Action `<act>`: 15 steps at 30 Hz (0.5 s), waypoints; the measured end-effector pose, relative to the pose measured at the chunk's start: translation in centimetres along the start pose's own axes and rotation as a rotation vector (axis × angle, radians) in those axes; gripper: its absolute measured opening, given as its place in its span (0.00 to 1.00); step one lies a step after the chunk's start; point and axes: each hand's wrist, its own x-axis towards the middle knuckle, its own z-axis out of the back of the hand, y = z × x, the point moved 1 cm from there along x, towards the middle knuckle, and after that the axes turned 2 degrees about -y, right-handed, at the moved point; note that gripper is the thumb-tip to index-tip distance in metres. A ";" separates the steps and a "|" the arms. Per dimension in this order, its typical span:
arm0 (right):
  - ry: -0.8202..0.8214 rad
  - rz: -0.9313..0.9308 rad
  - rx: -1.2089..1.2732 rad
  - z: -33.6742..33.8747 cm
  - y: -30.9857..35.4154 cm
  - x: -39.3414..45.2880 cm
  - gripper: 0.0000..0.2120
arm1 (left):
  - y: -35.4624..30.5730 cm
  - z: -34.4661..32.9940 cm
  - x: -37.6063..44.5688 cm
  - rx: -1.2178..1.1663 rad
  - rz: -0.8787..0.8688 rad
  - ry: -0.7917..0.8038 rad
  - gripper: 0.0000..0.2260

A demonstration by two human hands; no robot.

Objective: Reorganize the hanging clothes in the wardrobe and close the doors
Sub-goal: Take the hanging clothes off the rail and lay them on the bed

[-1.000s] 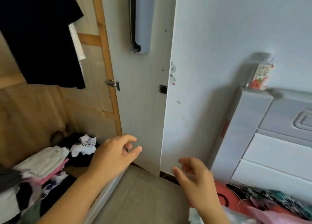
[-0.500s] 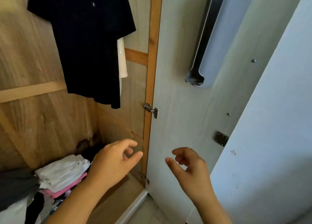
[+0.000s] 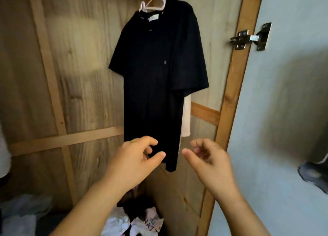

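Hanging inside the wooden wardrobe (image 3: 79, 72), a black T-shirt (image 3: 158, 72) on a white hanger (image 3: 154, 3), white garment (image 3: 186, 118) behind; folded clothes (image 3: 138, 225) at bottom. Left hand (image 3: 134, 163) & right hand (image 3: 211, 161) near hem, grips loosely curled, holding nothing.

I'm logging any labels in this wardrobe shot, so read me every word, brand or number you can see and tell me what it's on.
"HAZZ", partly cut off by a fold: on a white garment in the pile at the wardrobe bottom.
Neck label of the black T-shirt: too small and blurred to read.
Small mark on the T-shirt's chest: unreadable.
Nothing else carries text.
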 end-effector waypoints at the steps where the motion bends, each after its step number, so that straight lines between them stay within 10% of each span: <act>1: 0.002 0.025 -0.001 -0.5 0.1 1.3 0.07 | 0.2 0.5 1.1 0.031 -0.003 -0.022 0.17; 15: -0.151 0.319 0.098 -4.2 6.5 21.0 0.04 | 1.1 7.3 18.2 -0.020 -0.074 -0.285 0.16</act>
